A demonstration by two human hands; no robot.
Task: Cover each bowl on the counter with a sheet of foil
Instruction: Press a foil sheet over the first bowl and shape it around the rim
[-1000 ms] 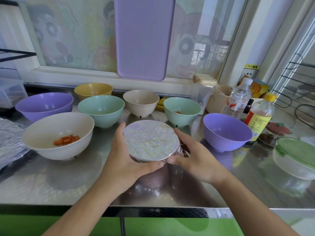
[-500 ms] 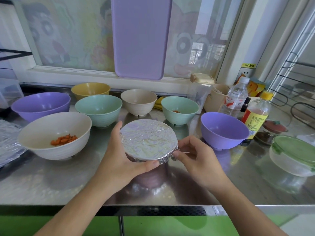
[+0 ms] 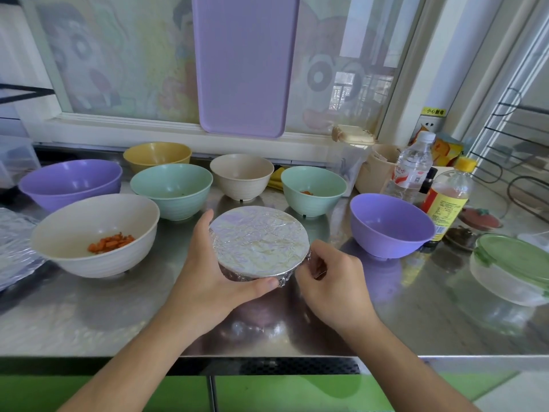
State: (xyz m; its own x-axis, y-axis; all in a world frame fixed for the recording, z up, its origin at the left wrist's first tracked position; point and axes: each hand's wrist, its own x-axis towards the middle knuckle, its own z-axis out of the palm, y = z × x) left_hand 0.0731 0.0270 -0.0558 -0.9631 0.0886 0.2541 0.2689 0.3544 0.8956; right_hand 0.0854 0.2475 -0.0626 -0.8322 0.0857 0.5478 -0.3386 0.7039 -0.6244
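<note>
While my left hand cups the foil-capped bowl and my right fingers pinch its foil rim, seven open bowls beyond them wait uncovered.

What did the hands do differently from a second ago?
The right hand went from lying flat against the side of the foil-covered bowl to curling its fingers and pinching the foil edge at the rim. The left hand kept its grip round the bowl's left side, thumb at the front. The bowl stayed where it was on the counter, and the seven open bowls did not move.
</note>
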